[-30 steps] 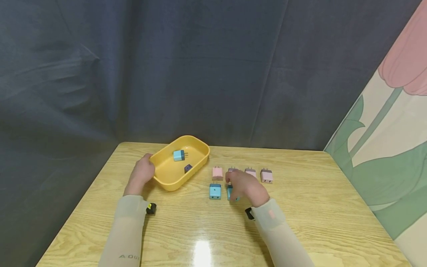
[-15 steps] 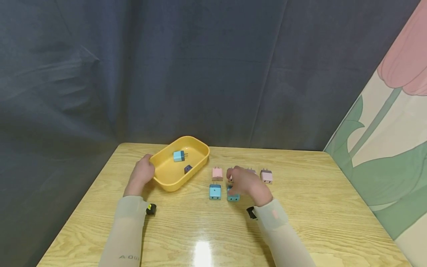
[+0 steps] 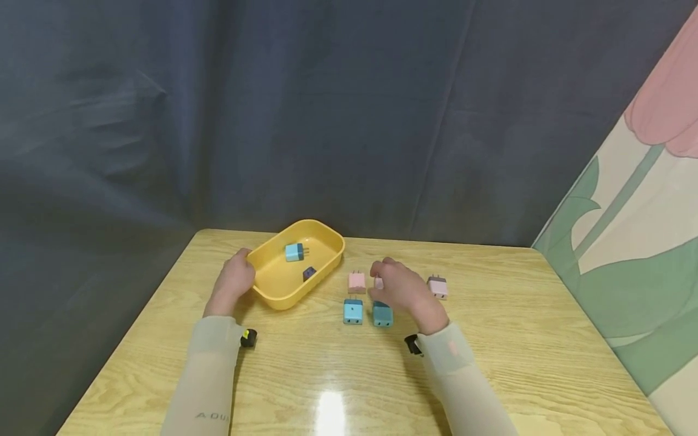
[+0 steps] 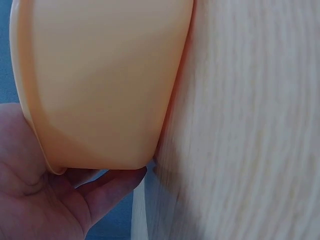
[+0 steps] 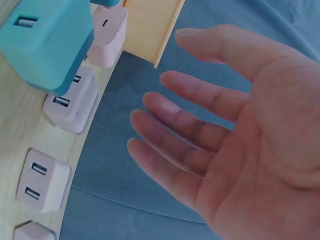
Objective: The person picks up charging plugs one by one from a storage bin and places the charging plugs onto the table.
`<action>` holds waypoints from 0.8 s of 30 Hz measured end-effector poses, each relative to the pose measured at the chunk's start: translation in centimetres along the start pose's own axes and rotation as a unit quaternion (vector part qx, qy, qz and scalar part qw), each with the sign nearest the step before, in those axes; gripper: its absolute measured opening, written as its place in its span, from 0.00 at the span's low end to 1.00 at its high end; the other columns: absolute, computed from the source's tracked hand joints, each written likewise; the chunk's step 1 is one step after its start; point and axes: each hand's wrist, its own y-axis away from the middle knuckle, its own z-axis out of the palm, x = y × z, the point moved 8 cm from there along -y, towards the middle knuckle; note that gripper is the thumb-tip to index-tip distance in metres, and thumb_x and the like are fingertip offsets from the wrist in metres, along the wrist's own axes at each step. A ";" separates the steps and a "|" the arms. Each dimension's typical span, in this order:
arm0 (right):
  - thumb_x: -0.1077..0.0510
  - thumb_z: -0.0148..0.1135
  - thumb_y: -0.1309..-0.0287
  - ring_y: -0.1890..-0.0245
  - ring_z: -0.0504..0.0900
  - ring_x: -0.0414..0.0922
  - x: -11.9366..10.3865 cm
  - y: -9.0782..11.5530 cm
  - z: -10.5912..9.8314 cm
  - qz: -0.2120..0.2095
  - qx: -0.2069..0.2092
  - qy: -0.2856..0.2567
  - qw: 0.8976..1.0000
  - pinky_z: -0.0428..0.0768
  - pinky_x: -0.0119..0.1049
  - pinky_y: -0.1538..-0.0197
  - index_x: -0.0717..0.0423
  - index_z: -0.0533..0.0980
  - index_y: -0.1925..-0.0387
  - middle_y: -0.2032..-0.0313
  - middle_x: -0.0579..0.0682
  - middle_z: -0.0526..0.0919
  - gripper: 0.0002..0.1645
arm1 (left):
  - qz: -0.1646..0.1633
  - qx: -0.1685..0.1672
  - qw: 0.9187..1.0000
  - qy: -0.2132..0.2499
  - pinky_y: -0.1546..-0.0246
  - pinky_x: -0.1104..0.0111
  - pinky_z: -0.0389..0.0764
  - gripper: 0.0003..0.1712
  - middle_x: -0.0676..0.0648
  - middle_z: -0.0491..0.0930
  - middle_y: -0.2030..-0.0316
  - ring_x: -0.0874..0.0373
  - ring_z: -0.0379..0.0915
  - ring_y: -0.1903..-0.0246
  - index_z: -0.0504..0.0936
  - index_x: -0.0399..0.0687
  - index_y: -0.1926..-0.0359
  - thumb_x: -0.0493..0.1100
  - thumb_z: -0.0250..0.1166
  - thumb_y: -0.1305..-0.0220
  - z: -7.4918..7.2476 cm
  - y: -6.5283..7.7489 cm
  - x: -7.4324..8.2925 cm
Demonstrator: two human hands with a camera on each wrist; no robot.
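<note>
My left hand (image 3: 237, 278) grips the left end of a yellow plastic bin (image 3: 275, 275), fingers against its outer wall in the left wrist view. A light blue charger plug (image 3: 294, 252) and a dark purple plug (image 3: 308, 274) lie inside it. My right hand (image 3: 402, 290) hovers over the plugs on the table, thumb and fingers apart and holding nothing. Just under it is a blue charger plug (image 3: 383, 315), shaded by the hand; another blue plug (image 3: 352, 312) lies to its left. Behind them runs a row of pink plugs, partly hidden by the right hand.
A pink plug (image 3: 357, 283) is at the row's left end, and a pale pink one with a dark top (image 3: 437, 287) at its right end. The wooden table (image 3: 305, 375) ends at a dark blue curtain (image 3: 327, 121); a floral-patterned wall (image 3: 643, 242) stands to the right.
My right hand has lifted slightly away from the right blue plug, toward the back row, uncovering that plug. The left hand and the bin have stayed in place.
</note>
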 end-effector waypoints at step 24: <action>0.53 0.69 0.29 0.52 0.84 0.51 -7.5 -5.0 -3.6 -0.043 0.060 -0.001 0.997 0.86 0.49 0.45 0.59 0.81 0.38 0.45 0.56 0.86 0.23 | -0.001 0.001 1.000 0.000 0.47 0.50 0.82 0.34 0.25 0.78 0.35 0.42 0.80 0.54 0.64 0.32 0.22 0.37 0.38 0.25 -0.1 0.0 -0.1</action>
